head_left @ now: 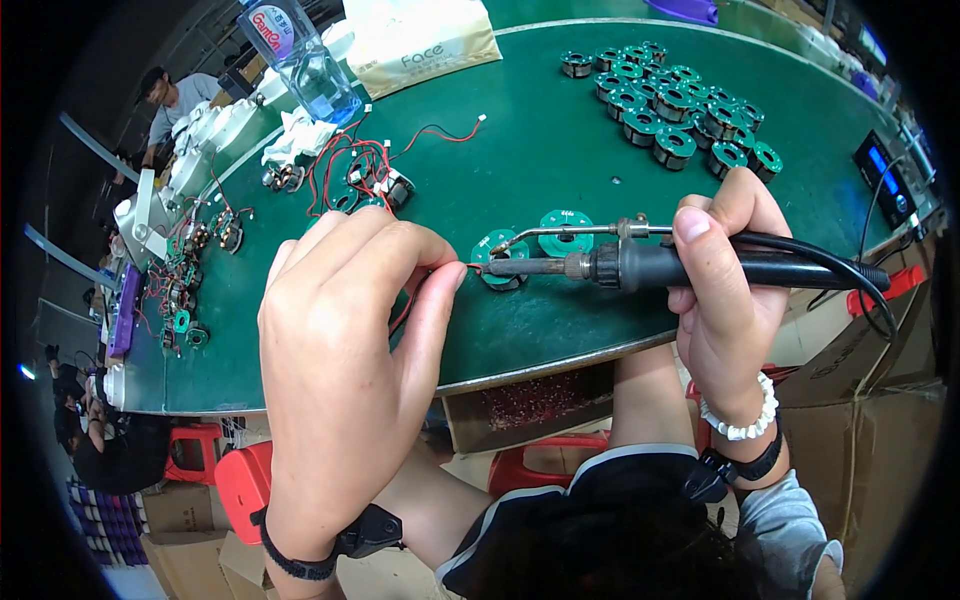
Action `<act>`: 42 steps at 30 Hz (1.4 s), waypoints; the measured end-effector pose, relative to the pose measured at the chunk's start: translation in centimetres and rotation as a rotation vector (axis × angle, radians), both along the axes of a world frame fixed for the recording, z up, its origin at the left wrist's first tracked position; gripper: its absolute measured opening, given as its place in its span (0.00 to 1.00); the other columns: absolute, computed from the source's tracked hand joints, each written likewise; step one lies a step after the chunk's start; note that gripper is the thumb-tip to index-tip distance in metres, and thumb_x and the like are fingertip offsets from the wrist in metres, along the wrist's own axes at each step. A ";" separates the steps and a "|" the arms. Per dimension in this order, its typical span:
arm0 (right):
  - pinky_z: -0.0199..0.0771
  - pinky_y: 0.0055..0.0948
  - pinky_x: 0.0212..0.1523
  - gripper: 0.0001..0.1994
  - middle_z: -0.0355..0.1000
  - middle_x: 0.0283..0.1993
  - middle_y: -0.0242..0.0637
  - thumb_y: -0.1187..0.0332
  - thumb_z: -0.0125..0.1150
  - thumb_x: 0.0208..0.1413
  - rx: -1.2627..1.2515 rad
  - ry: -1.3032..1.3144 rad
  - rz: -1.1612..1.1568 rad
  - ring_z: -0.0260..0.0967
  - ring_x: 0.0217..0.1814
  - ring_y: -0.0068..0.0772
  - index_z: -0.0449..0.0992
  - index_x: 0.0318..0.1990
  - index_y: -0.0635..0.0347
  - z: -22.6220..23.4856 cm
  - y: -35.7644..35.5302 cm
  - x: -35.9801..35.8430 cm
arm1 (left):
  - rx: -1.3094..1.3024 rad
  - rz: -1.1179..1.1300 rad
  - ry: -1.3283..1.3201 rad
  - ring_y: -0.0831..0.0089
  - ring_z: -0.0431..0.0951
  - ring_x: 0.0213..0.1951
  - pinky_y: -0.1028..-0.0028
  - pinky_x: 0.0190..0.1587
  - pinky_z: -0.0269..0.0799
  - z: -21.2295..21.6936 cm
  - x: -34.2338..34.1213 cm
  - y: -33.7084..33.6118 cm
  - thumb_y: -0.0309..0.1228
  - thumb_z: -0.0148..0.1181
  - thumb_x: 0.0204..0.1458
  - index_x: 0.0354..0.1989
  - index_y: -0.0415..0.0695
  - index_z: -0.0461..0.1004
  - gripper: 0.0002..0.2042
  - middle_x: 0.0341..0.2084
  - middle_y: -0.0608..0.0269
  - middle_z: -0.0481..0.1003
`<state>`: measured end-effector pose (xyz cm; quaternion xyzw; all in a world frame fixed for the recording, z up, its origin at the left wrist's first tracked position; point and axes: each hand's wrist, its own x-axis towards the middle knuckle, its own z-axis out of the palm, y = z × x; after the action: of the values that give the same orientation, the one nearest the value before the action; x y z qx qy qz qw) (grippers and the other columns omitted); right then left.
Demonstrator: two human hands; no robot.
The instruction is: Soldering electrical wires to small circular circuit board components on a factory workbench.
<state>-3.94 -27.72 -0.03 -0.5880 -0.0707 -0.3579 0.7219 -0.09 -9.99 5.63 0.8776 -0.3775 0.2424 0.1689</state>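
Note:
In my right hand [728, 285] is a soldering iron [640, 264] with a black handle and a thin metal feed tube along its top. Its tip rests at a small motor stator with a round green circuit board [505, 277], and the tube's bent end points to the same spot. My left hand [340, 315] pinches a red wire [470, 266] between thumb and forefinger at that board's left edge; a dark wire shows under the fingers. Another green-topped stator [566, 232] sits just beyond, to the right. The exact contact at the tip is too small to make out.
Many green-topped stators [673, 105] stand in a group at the far right. Wired stators [185, 270] and loose red-black leads [372, 160] lie left. A bottle [300, 65] and tissue pack [420, 50] stand behind. A soldering station [885, 178] is at the right edge.

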 end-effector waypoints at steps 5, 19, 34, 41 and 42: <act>0.43 0.11 0.12 0.12 0.53 0.15 0.25 0.73 0.51 0.47 -0.004 0.007 -0.006 0.44 0.12 0.10 0.54 0.20 0.55 0.0 -0.1 0.0 | 0.007 0.009 0.006 0.71 0.67 0.21 0.77 0.25 0.62 0.1 0.0 0.0 0.17 0.56 0.36 0.20 0.35 0.68 0.03 0.17 0.59 0.68; 0.43 0.10 0.12 0.12 0.54 0.16 0.26 0.73 0.51 0.47 0.026 -0.023 -0.020 0.45 0.12 0.10 0.54 0.20 0.55 -0.1 0.0 0.0 | 0.030 0.032 0.010 0.71 0.66 0.20 0.77 0.24 0.61 0.2 -0.5 -0.1 0.17 0.56 0.35 0.19 0.36 0.67 0.04 0.16 0.59 0.67; 0.42 0.11 0.12 0.11 0.53 0.15 0.26 0.73 0.51 0.47 -0.001 -0.003 0.011 0.45 0.12 0.10 0.54 0.20 0.55 0.0 -0.1 0.0 | 0.044 0.057 -0.035 0.72 0.64 0.17 0.77 0.21 0.57 0.2 -0.8 -0.4 0.16 0.57 0.33 0.17 0.37 0.66 0.06 0.13 0.60 0.64; 0.42 0.11 0.12 0.11 0.53 0.15 0.25 0.73 0.51 0.46 0.007 0.008 -0.008 0.45 0.12 0.10 0.54 0.20 0.55 -0.1 -0.1 0.0 | 0.032 0.054 -0.018 0.73 0.64 0.17 0.78 0.20 0.57 0.2 -0.8 -0.3 0.16 0.57 0.33 0.17 0.36 0.66 0.06 0.13 0.61 0.64; 0.42 0.11 0.12 0.12 0.53 0.15 0.25 0.73 0.51 0.46 0.005 -0.002 -0.003 0.45 0.12 0.10 0.54 0.20 0.55 -0.2 -0.3 0.0 | 0.031 0.049 -0.016 0.73 0.64 0.17 0.78 0.20 0.57 0.1 -0.6 -0.4 0.16 0.57 0.33 0.17 0.36 0.66 0.06 0.13 0.61 0.64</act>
<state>-3.93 -27.99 -0.23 -0.5858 -0.0697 -0.3598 0.7229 -0.74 -10.43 5.71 0.8870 -0.3610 0.2477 0.1464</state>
